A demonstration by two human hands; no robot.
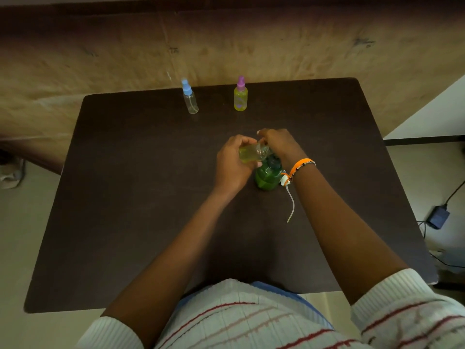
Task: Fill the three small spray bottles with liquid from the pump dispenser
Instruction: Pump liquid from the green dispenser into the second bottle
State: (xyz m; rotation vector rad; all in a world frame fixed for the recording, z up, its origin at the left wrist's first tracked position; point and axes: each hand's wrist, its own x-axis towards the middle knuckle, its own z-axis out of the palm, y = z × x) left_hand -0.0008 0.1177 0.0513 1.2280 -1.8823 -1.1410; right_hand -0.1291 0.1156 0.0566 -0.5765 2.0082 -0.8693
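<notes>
While the left hand (230, 163) holds a small spray bottle (254, 152) tipped on its side, its grip curled round the clear body, the right hand (279, 144) presses down on top of the green pump dispenser (268, 176), its grip bent over the pump head, which is mostly hidden beneath the palm. The tipped bottle has no cap and is partly filled with yellow-green liquid; its open neck points right, towards the pump head, though whether spout and neck touch cannot be told. The dispenser stands upright near the middle of the dark bench (125, 197), just right of the left hand. An orange band and a beaded bracelet (300, 166) circle the right wrist. Just beside the dispenser on its right, partly hidden by that wrist, lies a white spray cap (285, 180) with its thin dip tube (292, 205) trailing towards the near edge. At the far side of the bench stand two more spray bottles, well apart from the hands: a blue-capped bottle (190, 98) on the left, clear and apparently without liquid, and a purple-capped bottle (240, 95) to its right, full of yellow liquid. A black adapter with cable (438, 217) lies on the floor to the right.
</notes>
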